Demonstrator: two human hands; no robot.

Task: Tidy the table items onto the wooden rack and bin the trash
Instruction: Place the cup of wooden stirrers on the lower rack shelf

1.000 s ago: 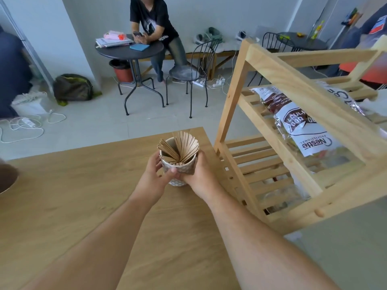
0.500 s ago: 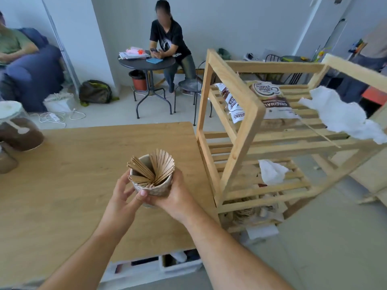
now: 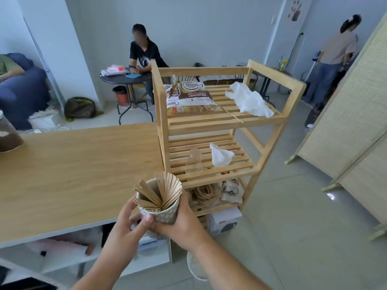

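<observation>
You gripped cup (image 3: pixel 159 208) of sticks (image 3: pixel 161 191) with both hands, left (image 3: pixel 123 229), right (image 3: pixel 180 222); rack (image 3: pixel 209 130) ahead held tissue (image 3: pixel 249 100), bag (image 3: pixel 188 97), glass (image 3: pixel 194 161), smaller tissue (image 3: pixel 219 156)

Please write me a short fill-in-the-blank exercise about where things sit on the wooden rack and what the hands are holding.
1. Both hands hold a cup full of wooden ____.
2. The coffee creamer bag lies on the rack's ____ shelf.
3. On the middle shelf, a crumpled tissue lies beside a clear ____.

Missing words: sticks; top; bottle
</observation>
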